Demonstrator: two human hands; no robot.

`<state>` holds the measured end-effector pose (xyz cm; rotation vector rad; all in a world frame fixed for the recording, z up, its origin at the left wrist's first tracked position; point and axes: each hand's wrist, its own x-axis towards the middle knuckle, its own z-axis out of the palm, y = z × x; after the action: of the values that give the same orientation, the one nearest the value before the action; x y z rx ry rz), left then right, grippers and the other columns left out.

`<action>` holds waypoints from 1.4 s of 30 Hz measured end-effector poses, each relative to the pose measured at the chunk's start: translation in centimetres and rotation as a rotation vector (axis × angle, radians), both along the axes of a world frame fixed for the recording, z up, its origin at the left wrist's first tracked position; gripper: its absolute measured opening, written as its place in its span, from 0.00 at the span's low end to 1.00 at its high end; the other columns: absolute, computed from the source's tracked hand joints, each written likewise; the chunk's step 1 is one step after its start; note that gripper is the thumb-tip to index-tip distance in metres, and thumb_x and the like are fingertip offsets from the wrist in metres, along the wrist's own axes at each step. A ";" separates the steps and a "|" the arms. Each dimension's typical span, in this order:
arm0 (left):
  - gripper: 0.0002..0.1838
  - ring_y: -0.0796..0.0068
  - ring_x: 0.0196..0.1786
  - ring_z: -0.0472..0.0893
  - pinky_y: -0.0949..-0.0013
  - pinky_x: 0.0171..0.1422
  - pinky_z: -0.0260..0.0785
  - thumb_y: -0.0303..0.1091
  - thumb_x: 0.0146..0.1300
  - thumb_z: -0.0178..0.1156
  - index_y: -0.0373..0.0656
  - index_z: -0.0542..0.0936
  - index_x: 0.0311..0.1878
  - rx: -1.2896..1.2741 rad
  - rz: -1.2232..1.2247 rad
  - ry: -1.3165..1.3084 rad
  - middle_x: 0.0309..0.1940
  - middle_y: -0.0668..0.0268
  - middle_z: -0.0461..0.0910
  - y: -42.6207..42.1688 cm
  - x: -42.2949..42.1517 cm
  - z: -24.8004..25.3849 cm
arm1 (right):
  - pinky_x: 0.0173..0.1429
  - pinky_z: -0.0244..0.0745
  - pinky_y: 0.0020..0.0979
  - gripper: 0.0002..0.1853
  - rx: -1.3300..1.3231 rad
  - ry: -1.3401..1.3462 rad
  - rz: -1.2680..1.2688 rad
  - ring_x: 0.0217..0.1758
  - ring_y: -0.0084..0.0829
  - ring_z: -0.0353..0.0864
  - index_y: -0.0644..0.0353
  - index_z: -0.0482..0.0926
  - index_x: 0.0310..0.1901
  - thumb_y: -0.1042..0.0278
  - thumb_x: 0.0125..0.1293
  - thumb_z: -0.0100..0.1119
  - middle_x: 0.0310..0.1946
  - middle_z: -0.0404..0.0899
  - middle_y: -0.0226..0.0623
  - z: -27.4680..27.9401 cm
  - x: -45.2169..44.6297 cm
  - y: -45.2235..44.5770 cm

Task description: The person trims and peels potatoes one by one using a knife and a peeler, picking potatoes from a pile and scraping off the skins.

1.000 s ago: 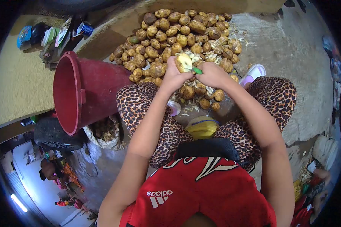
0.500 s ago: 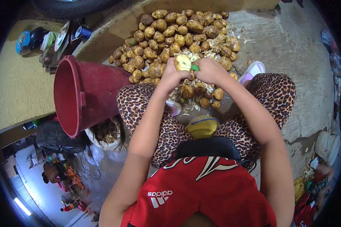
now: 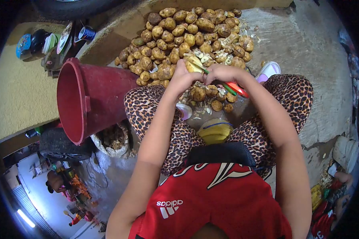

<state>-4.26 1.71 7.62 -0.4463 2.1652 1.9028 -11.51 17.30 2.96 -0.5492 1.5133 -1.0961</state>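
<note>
My left hand [image 3: 182, 76] is closed around a partly peeled potato [image 3: 192, 65] with pale yellow flesh. In my right hand [image 3: 222, 74] is a knife, its red-and-green handle [image 3: 238, 89] sticking out below the fist. The blade lies against the potato's cut side; its exact edge is hard to make out. Both hands meet just above the near side of a large heap of unpeeled brown potatoes [image 3: 169, 38]. Pale peelings [image 3: 228, 43] are scattered over the heap and between my feet.
A tall red bucket [image 3: 107, 95] leans at the left, its mouth facing left. Behind it stands a white sack [image 3: 109, 149] with brownish contents. A yellow container [image 3: 214, 132] sits between my legs. Dishes and a blue mug [image 3: 87, 34] rest on the ledge. Other people are at lower left and right.
The potato has turned, so its cut face points less toward me. My right hand has tilted, and the knife's red-and-green handle now shows below it.
</note>
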 end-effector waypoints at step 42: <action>0.34 0.70 0.43 0.73 0.70 0.45 0.69 0.16 0.31 0.58 0.37 0.64 0.50 0.365 -0.079 0.024 0.40 0.63 0.72 -1.2 -0.2 -0.5 | 0.18 0.61 0.22 0.06 -0.097 -0.429 -0.059 0.13 0.21 0.66 0.59 0.70 0.22 0.69 0.49 0.56 0.15 0.68 0.29 3.0 0.5 1.1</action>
<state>-4.46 0.54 7.16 -0.2643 1.7614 2.2014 -11.04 18.45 6.00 -0.3095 1.1122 -1.2469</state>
